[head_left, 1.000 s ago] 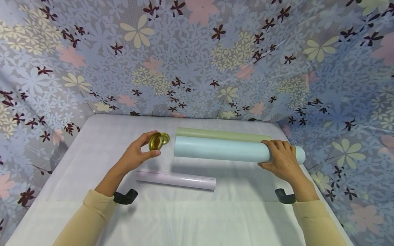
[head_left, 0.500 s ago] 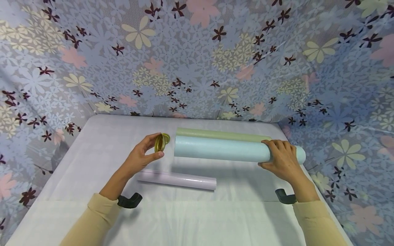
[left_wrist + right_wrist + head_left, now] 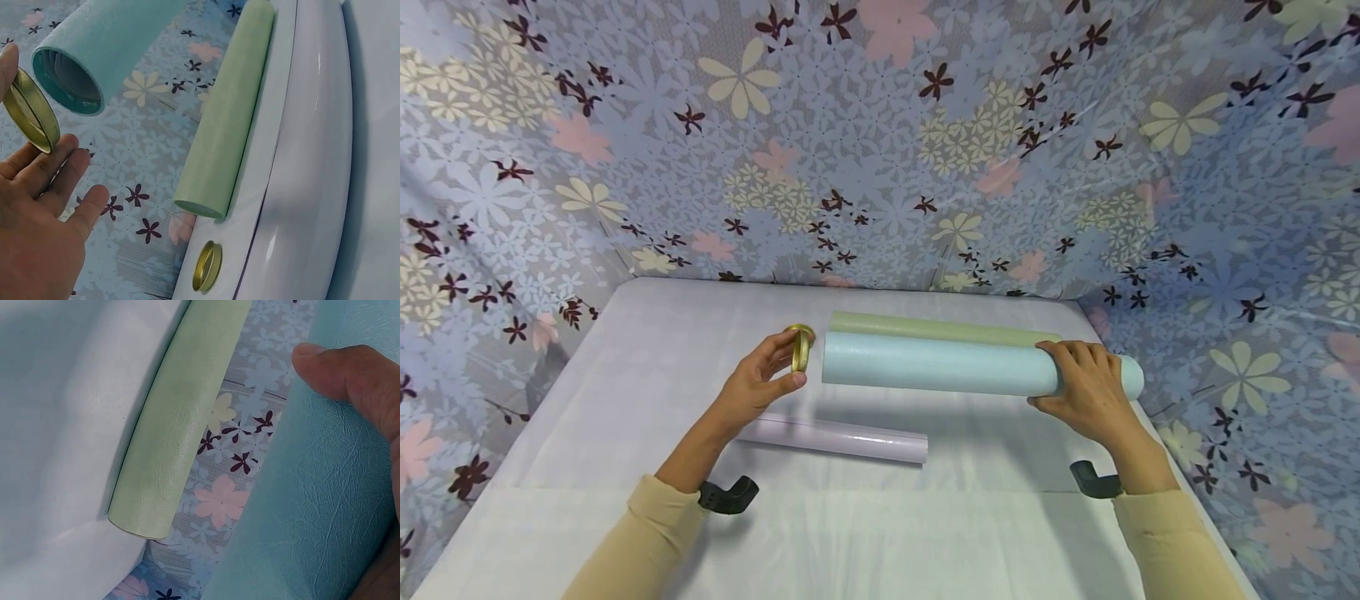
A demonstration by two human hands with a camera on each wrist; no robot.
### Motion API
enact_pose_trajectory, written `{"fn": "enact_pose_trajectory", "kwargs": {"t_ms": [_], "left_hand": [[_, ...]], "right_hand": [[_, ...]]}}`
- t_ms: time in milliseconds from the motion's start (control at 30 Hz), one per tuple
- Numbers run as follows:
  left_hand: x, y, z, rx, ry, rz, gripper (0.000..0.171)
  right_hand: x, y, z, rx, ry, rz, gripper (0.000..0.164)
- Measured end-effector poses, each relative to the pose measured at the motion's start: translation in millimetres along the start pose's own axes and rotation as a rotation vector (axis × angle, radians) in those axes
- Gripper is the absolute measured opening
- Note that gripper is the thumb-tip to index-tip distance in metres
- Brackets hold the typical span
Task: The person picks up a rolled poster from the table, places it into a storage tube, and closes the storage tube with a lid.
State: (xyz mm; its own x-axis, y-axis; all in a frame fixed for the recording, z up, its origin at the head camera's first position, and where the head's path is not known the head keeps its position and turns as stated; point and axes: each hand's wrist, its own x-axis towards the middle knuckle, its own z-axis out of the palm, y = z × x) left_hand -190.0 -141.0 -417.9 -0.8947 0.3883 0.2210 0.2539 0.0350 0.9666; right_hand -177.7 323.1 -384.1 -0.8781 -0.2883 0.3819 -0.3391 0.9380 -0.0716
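Observation:
My left hand (image 3: 754, 382) pinches a gold metal cap (image 3: 801, 353) by its rim, on edge between fingertips and thumb. In the left wrist view, that cap stands close beside the open end of a light blue cardboard tube (image 3: 106, 56), with something rolled inside. My right hand (image 3: 1086, 390) grips the blue tube near its far right part, holding it level above the table. A second gold cap (image 3: 207, 267) lies on the table, mostly behind the left fingers in the head view. Behind the blue tube lies a pale green tube (image 3: 947, 326).
A glossy lilac roll (image 3: 842, 440) lies across the table in front of the blue tube. White cloth covers the table (image 3: 887, 542). Floral fabric (image 3: 880, 150) hangs behind and at both sides. Black wrist mounts (image 3: 730, 496) sit on both wrists.
My left hand has moved right, toward the blue tube's open end, and turned the cap from facing the head camera to edge-on. The right hand and blue tube have stayed almost still.

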Motion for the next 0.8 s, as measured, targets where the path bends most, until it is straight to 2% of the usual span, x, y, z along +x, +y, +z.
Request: {"fn": "enact_pose_trajectory", "kwargs": {"t_ms": [133,367,567,800], "left_hand": [[-0.7,-1.4,2.0,-0.03,-0.015,0.023,0.058],[-1.7,-1.2,6.4,-0.117,-0.025,0.02,0.063],[-0.8,-4.4,8.4,-0.124,-0.024,0.031,0.062],[0.1,-7.7,10.6,-0.146,-0.015,0.001,0.067]], "right_hand": [[0.3,-0.6,0.1,0.001,0.0,0.0,0.083],[1.0,-1.3,0.7,0.007,-0.001,-0.001,0.082],[1.6,-3.4,-0.1,0.007,-0.007,0.004,0.082],[2.0,-4.6,-0.2,0.004,-0.002,-0.005,0.082]]}}
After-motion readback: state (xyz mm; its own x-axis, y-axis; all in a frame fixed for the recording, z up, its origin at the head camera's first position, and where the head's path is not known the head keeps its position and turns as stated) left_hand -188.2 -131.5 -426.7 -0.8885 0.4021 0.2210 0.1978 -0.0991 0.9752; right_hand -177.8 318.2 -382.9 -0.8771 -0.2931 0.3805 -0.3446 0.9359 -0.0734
